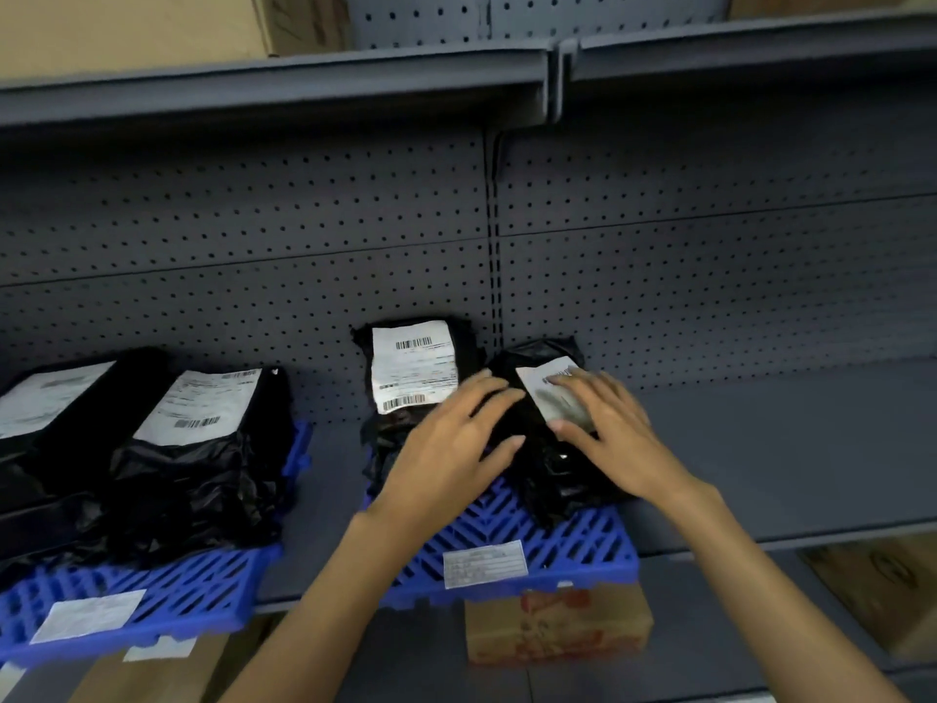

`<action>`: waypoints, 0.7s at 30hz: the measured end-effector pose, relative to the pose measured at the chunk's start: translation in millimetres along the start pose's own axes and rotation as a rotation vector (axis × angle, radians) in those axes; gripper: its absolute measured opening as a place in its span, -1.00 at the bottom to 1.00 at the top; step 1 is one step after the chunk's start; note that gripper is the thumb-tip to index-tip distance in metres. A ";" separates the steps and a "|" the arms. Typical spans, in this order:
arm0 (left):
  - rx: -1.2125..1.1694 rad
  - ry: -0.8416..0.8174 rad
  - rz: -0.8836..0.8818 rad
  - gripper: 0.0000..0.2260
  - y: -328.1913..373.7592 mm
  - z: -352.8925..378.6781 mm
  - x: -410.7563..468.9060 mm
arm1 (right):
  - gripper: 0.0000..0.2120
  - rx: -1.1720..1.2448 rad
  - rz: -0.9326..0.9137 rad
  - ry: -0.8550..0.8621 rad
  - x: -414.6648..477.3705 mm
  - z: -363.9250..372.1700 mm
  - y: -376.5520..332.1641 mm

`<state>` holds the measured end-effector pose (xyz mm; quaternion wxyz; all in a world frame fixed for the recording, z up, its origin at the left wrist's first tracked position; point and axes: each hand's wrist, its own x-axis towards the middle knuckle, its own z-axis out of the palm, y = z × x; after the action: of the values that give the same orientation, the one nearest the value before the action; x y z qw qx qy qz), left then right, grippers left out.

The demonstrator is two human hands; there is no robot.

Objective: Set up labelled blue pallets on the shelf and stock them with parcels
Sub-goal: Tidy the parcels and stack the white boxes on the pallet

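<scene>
While your hands sit over it, the black plastic-wrapped parcel (552,464) lies tilted on the back right part of the blue slatted plastic pallet (573,550), its far end close to the back of the shelf. Your right hand (613,438) rests on top of it, fingers (573,385) straight and spread flat across the white shipping label (545,393), thumb lying on the label's near edge; nothing is clasped. Your left hand (451,449) is at the parcel's left flank, its fingers (487,393) also stretched out and relaxed, tips reaching into the gap between this parcel and its neighbour. Whether they press the wrap or only hover over it cannot be told.

Just to the left, touching or nearly so, a second black parcel (416,367) leans back on the same pallet with its white barcode label facing you. A white paper tag (485,564) is stuck on the pallet's front edge.

That pallet sits on the grey metal shelf (760,449). Well to the left on the same shelf, another blue pallet (152,601) carries two larger black labelled parcels (197,449) side by side and bears its own white tag. Behind everything runs the grey perforated back panel (253,220). Below the shelf edge stands a brown cardboard box (557,626) with red print.
</scene>
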<state>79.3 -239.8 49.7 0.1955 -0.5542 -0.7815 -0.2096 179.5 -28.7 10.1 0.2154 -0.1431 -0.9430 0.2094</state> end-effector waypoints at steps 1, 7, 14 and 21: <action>-0.019 -0.029 0.010 -0.56 12.2 8.8 5.3 | -0.51 -0.012 0.016 0.003 0.7 -3.4 12.4; -0.012 -0.257 -0.167 -0.47 41.3 80.3 28.8 | -0.57 0.210 0.044 -0.213 -6.1 -3.0 59.3; 0.089 -0.228 -0.262 -0.49 36.7 97.5 32.6 | -0.28 0.385 -0.038 -0.375 -9.0 5.9 65.6; 0.343 -0.178 -0.103 -0.59 44.6 76.5 39.0 | -0.14 0.264 -0.148 -0.304 0.8 14.2 62.1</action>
<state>103.9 -154.3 11.7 0.2063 -0.4884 -0.8472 -0.0334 183.4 20.9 -29.7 0.1025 -0.0110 -0.9370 0.3339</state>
